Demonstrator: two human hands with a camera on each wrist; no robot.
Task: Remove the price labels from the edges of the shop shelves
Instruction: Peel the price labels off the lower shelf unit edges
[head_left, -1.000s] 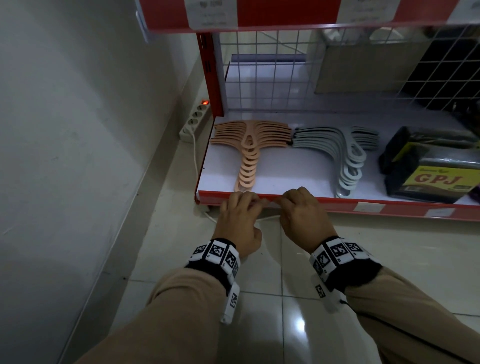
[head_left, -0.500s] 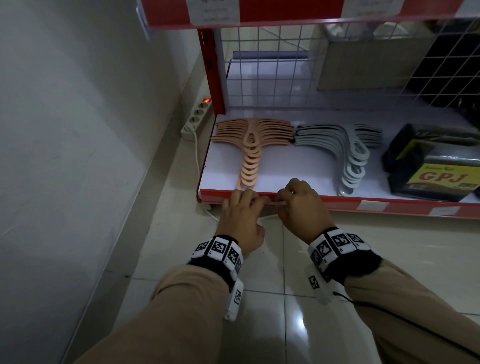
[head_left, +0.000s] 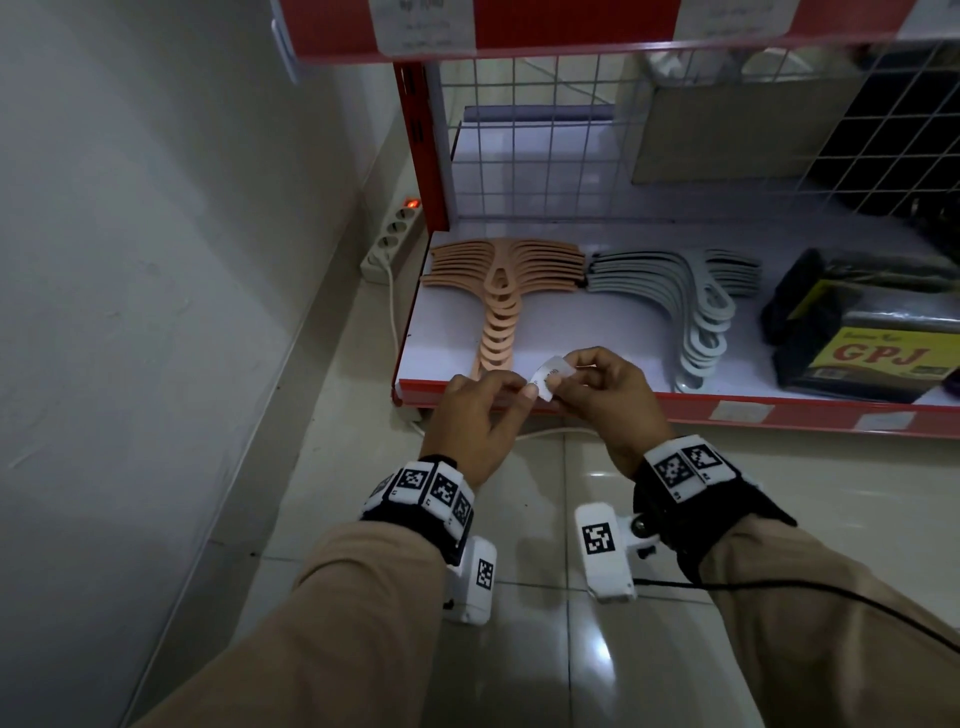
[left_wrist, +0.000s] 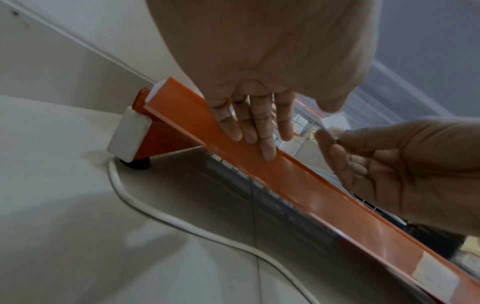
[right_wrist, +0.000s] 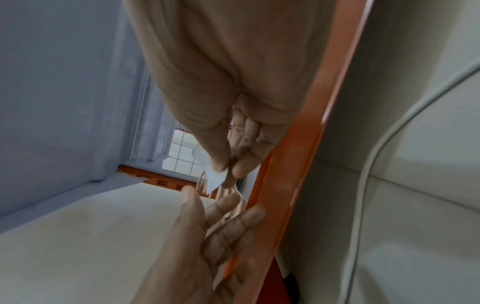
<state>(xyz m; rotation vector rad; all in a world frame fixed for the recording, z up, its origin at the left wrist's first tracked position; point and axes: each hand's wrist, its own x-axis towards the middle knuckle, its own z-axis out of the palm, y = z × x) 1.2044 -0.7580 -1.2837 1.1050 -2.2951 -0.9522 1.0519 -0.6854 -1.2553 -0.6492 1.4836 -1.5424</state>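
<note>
Right hand (head_left: 605, 400) has a small white price label (head_left: 551, 375) pinched between thumb and fingertips, held just above the red front edge of the bottom shelf (head_left: 675, 408), clear of the strip. From the right wrist camera the label (right_wrist: 213, 176) hangs down from that pinch, slightly curled. Left hand (head_left: 475, 421) sits right beside it, fingers (left_wrist: 267, 142) straight and loose in front of the red strip (left_wrist: 298, 183), gripping nothing; its fingertips are close to the label's left end, though I cannot tell whether they touch it.

Further along the same strip to the right, two more price labels remain in place, one (head_left: 742, 412) near the middle and another (head_left: 885, 420) beyond it. The shelf above also carries labels (head_left: 425, 26) on its red edge.

On the bottom shelf board lie a fan of peach-coloured hangers (head_left: 501, 291), a fan of grey hangers (head_left: 696, 317), and a dark pack printed GPJ (head_left: 878, 358). On the tiled floor, a white power strip (head_left: 392, 239) with a lit red switch lies by the wall, its cable (left_wrist: 161, 216) trailing under the shelf.
</note>
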